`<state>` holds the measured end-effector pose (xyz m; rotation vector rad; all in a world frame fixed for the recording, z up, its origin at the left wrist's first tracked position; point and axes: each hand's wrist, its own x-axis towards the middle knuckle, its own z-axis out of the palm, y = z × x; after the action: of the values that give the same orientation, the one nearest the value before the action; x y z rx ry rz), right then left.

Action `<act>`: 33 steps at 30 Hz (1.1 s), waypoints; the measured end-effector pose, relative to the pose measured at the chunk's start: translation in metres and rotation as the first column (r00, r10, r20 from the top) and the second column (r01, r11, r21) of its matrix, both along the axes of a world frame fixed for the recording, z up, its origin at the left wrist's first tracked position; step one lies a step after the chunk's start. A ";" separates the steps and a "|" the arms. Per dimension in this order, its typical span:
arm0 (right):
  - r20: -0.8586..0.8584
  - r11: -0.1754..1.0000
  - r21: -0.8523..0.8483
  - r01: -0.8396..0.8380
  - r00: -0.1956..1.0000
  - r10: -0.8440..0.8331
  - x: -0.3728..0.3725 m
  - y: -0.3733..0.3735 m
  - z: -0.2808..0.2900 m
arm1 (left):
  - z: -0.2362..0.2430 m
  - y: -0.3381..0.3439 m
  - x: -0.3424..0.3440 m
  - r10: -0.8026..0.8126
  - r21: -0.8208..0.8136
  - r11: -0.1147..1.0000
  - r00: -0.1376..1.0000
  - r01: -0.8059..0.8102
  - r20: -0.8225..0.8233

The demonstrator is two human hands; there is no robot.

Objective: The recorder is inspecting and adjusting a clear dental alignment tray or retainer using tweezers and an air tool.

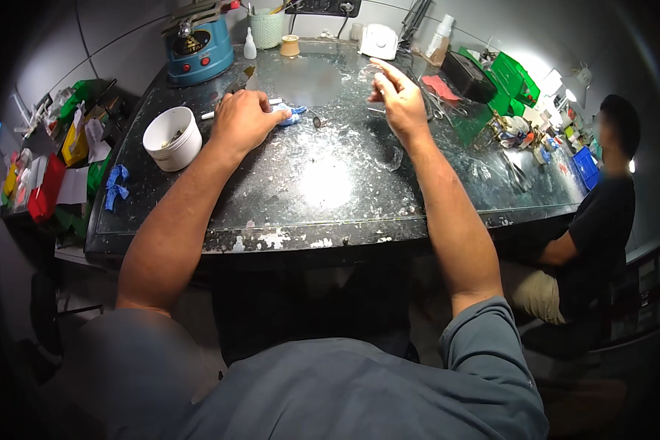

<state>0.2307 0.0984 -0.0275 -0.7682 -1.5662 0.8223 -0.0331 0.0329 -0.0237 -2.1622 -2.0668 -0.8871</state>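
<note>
Head view: the left hand (243, 121) rests palm down toward the far left of the table (308, 220), over a thin white rod (276, 101) whose two ends show on either side of it. Its thumb reaches toward a crumpled blue piece (295, 115) just beside it; the fingertips are hidden, so I cannot tell whether they are clamped on anything. A small dark disc (317, 122) lies near the blue piece, to its right. The right hand (402, 103) is raised, index finger extended, thumb and other fingers curled close together; whether they pinch something tiny cannot be told.

A white tub (174, 156) stands close to the left forearm, crowding that side, with another crumpled blue scrap (116, 187) beyond it. Along the back edge are a blue machine (202, 59) with red buttons, a white dropper bottle (250, 45), a tan jar (290, 46) and a white device (378, 42). Right of the raised hand lie a red piece (441, 87) and metal scissors (438, 110), then a black box (468, 77) and a green bin (513, 77). A co-worker (601, 213) in dark clothing sits at the right.
</note>
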 end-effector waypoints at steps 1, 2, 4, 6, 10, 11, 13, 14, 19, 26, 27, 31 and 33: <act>-0.003 1.000 0.001 0.004 1.000 -0.004 -0.002 -0.001 0.000 | -0.004 0.000 -0.002 -0.039 0.038 0.999 0.999 0.039 0.014; -0.017 0.999 0.041 -0.025 1.000 0.026 -0.004 -0.001 0.000 | -0.006 0.002 -0.003 -0.061 0.118 0.991 0.998 0.059 0.018; -0.068 0.995 0.054 -0.083 0.994 0.087 -0.004 -0.002 0.004 | -0.007 0.005 -0.003 -0.060 0.170 0.984 0.998 0.057 0.009; -0.078 0.995 0.077 -0.069 0.994 0.075 -0.006 -0.006 0.004 | -0.010 0.004 -0.004 -0.057 0.346 0.936 0.998 0.064 -0.033; -0.089 0.988 0.155 0.003 0.996 0.011 0.002 -0.001 0.004 | 0.023 -0.007 0.009 0.052 -0.123 0.992 0.946 -0.013 0.320; -0.093 0.986 0.168 0.007 0.996 0.009 0.000 -0.003 0.005 | 0.024 -0.008 0.006 0.059 -0.127 0.992 0.945 -0.019 0.320; -0.172 0.987 0.158 -0.016 0.984 0.043 0.000 -0.005 0.008 | 0.025 -0.002 -0.004 -0.068 0.053 0.997 0.925 0.052 0.373; -0.173 0.987 0.160 -0.016 0.984 0.044 -0.006 -0.006 0.010 | 0.014 0.013 -0.008 -0.346 0.706 0.692 0.927 0.148 0.145; -0.150 0.977 0.191 0.090 0.987 -0.062 -0.001 -0.002 0.006 | 0.045 -0.009 -0.015 -0.080 -0.028 0.995 0.930 0.096 0.360; -0.073 0.989 0.137 0.062 0.996 -0.052 -0.002 -0.006 0.004 | 0.029 -0.013 -0.023 -0.181 0.017 0.983 0.983 0.181 0.010; -0.071 0.988 0.136 0.075 0.995 -0.065 -0.002 -0.006 0.003 | 0.030 -0.013 -0.021 -0.196 -0.075 0.979 0.978 0.190 -0.074; -0.162 0.989 0.146 0.012 0.987 0.012 -0.011 -0.002 0.004 | 0.019 -0.010 -0.027 -0.154 -0.002 0.987 0.950 0.160 -0.270; -0.136 0.984 0.173 0.041 0.991 -0.017 -0.006 0.004 -0.001 | 0.024 -0.007 -0.020 -0.206 -0.102 0.975 0.974 0.196 -0.093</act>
<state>0.2245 0.1026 -0.0281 -0.5945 -1.4819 0.6894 -0.0535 0.0254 0.0004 -2.4438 -1.9039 -0.6889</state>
